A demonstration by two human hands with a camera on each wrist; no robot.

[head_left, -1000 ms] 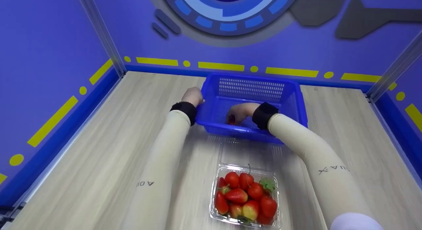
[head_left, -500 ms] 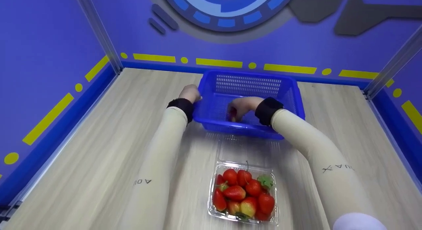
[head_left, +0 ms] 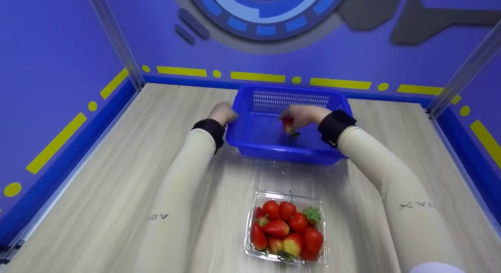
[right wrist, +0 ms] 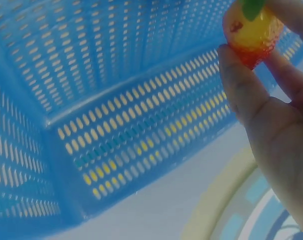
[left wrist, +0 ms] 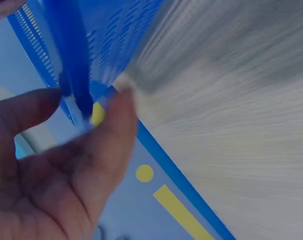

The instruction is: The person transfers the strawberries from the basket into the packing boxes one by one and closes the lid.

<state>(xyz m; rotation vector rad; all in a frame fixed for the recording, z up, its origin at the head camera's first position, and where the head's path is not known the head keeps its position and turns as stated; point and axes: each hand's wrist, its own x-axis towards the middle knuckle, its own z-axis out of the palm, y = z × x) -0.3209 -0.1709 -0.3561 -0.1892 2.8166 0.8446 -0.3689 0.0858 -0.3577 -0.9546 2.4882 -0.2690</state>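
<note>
A blue perforated basket (head_left: 258,147) stands at the back of the table. My left hand (head_left: 222,113) pinches its left rim between thumb and fingers, as the left wrist view (left wrist: 76,180) also shows. Inside the basket, my right hand (head_left: 303,115) pinches a strawberry (head_left: 287,124), red with a yellowish leafy end. The right wrist view shows that strawberry (right wrist: 254,35) between thumb and fingers, above the basket's slotted walls. In front of the basket a clear plastic clamshell box (head_left: 250,245) holds several red strawberries (head_left: 276,228) and cherry-like fruits.
The clamshell's transparent lid (head_left: 285,179) lies folded back toward the basket. Blue panels (head_left: 235,61) with yellow markings enclose the wooden table (head_left: 117,167) at the back and both sides.
My right hand has risen a little and shifted right inside the basket, with the strawberry now plainly visible. The left hand stays on the rim; the basket is slightly further left in view.
</note>
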